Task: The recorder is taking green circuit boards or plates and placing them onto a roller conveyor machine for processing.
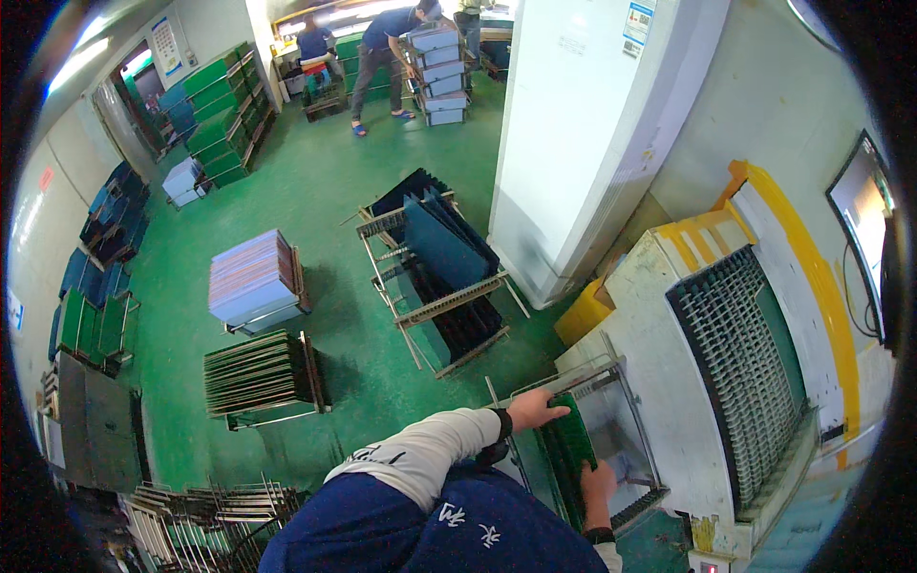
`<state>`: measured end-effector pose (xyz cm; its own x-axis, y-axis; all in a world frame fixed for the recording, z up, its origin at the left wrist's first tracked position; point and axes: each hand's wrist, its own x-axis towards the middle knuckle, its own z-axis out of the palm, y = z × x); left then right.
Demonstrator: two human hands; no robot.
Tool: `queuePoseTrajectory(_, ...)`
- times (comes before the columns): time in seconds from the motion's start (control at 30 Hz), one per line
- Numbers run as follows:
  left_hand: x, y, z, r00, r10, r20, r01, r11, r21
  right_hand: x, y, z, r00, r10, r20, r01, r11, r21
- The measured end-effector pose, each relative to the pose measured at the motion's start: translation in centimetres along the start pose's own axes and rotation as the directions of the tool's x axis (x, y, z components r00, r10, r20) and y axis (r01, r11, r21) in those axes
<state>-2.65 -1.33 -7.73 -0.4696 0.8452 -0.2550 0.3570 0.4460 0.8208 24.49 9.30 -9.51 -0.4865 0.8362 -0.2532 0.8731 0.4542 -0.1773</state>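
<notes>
Upright green boards stand close together in a metal rack right in front of me. My left hand [537,411] is at the far edge of the nearest green board [571,441], its fingers bent over that edge. My right hand [598,489] grips the same board at its near right side, thumb up along the edge. Beneath and beside my hands are the rack's metal rails [634,420]. The boards' lower parts are hidden by my hands and body.
On my right is a white machine with a slatted conveyor [740,372]. Ahead stand a rack of dark boards [444,248] and a tall white cabinet [573,134]. Racks of blue boards [253,282] and green boards [258,377] stand left. A co-worker [382,57] bends at stacked blue racks [439,76].
</notes>
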Motion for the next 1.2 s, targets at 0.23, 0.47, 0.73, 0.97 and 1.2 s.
queuePoseTrajectory(0.23,0.3,-0.9,0.7,0.999,0.011,-0.041,-0.011,1.0,0.0,0.2,0.4,0.6,0.998,-0.036,-0.045,0.039,0.998,0.059)
queuePoseTrajectory(0.47,0.5,-1.0,0.9,0.999,0.013,-0.033,-0.013,1.0,0.004,0.5,0.9,1.1,0.999,-0.035,-0.029,0.038,0.993,0.112)
queuePoseTrajectory(0.73,0.4,-1.0,0.7,0.999,0.022,-0.024,-0.021,0.999,0.029,0.1,-0.4,-0.3,1.0,0.024,0.018,-0.026,0.998,0.063)
queuePoseTrajectory(0.97,0.1,-0.2,0.3,1.0,0.02,-0.011,-0.02,0.999,0.036,0.0,0.2,0.4,1.0,0.013,-0.02,-0.011,0.995,0.097)
queuePoseTrajectory(1.2,0.3,-0.7,0.3,1.0,0.013,0.006,-0.013,1.0,0.005,0.0,-0.6,-0.4,1.0,-0.004,-0.009,0.005,0.995,0.096)
